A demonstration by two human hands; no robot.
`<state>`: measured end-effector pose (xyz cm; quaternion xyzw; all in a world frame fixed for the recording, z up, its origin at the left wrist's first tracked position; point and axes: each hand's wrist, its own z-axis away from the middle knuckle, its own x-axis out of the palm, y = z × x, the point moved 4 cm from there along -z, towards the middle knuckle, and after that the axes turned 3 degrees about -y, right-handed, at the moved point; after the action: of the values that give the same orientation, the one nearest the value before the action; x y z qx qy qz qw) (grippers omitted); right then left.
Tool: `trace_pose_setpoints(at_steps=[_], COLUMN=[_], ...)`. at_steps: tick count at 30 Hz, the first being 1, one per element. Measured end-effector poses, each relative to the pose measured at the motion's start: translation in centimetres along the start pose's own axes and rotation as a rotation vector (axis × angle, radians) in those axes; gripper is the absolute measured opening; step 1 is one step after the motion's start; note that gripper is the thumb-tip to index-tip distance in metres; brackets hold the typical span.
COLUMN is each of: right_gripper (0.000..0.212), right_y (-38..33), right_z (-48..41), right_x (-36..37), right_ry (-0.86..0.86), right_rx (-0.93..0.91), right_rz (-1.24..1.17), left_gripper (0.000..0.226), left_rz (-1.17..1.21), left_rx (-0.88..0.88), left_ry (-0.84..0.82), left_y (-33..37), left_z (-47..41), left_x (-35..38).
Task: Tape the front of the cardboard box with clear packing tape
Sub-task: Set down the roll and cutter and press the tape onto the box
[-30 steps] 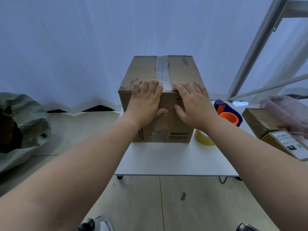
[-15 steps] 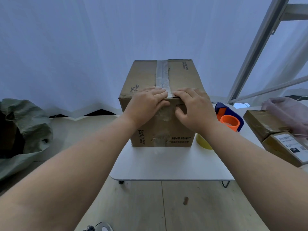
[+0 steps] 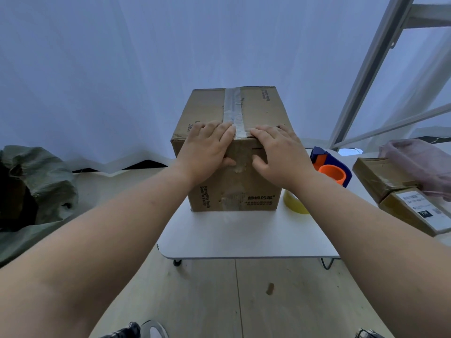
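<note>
A brown cardboard box (image 3: 253, 191) stands on a small white table (image 3: 244, 235). A strip of clear tape (image 3: 233, 111) runs along the top seam to the front edge. My left hand (image 3: 207, 152) and my right hand (image 3: 280, 154) lie flat over the box's top front edge, fingers on the lid and thumbs on the front face, one on each side of the tape. Neither hand holds anything. A blue and orange tape dispenser (image 3: 332, 169) sits on the table to the right of the box, with a yellow tape roll (image 3: 294, 203) in front of it.
Two smaller cardboard parcels (image 3: 400, 191) and a pinkish plastic bag (image 3: 419, 162) lie at the right. A green-grey sack (image 3: 36, 191) sits on the floor at the left. White curtain behind; a metal frame (image 3: 366, 69) rises at the right.
My hands slid apart from the middle along the box's front edge, pressing the tape down. The view shifted so the box sits a little lower and closer.
</note>
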<state>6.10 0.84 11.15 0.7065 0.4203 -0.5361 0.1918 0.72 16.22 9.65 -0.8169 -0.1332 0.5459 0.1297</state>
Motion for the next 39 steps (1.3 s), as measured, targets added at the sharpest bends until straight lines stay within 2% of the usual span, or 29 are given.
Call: trace_pose_setpoints(at_steps=[4, 6, 9, 11, 16, 27, 29, 32, 34, 36, 39], right_gripper=[0.056, 0.056, 0.052, 0.046, 0.049, 0.063, 0.064, 0.064, 0.060, 0.057, 0.060], right_y=[-0.2, -0.2, -0.1, -0.3, -1.3, -1.7, -1.8, -1.5, -1.0, -0.1, 1.4], right_z=[0.1, 0.1, 0.1, 0.0, -1.3, -1.2, -1.1, -1.1, -0.9, -0.6, 0.3], right_x=[-0.1, -0.1, -0.2, -0.2, 0.2, 1.9, 2.2, 2.2, 1.8, 1.3, 1.1], right_ry=[-0.018, -0.034, -0.029, 0.017, 0.125, 0.126, 0.121, 0.085, 0.070, 0.067, 0.057], right_rx=[0.009, 0.009, 0.009, 0.023, 0.114, 0.099, 0.095, 0.076, 0.045, 0.033, 0.089], right_rz=[0.011, 0.017, 0.018, 0.021, 0.147, 0.332, 0.325, 0.304, 0.271, 0.222, 0.206], left_gripper=[0.094, 0.097, 0.064, 0.050, 0.058, 0.084, 0.080, 0.052, 0.041, 0.043, 0.063], left_rz=[-0.083, -0.024, 0.288, 0.348, 0.212, 0.122, 0.157, 0.332, 0.365, 0.267, 0.165], left_rx=[-0.081, -0.062, -0.060, -0.066, -0.095, -0.127, -0.114, -0.142, -0.171, -0.181, -0.183], left_ry=[-0.041, -0.050, 0.015, 0.089, 0.065, -0.015, -0.011, 0.052, 0.070, 0.047, 0.011], left_y=[0.9, 1.0, -0.1, -0.4, 0.4, 0.4, 0.5, -0.2, -0.5, 0.4, 1.8], left_z=[0.7, 0.8, 0.7, 0.8, 1.4, 1.6, 1.4, 0.6, 0.0, -0.1, 0.3], left_x=[0.4, 0.3, -1.0, -1.3, 0.2, 0.6, 0.2, -1.5, -2.2, -2.0, -0.3])
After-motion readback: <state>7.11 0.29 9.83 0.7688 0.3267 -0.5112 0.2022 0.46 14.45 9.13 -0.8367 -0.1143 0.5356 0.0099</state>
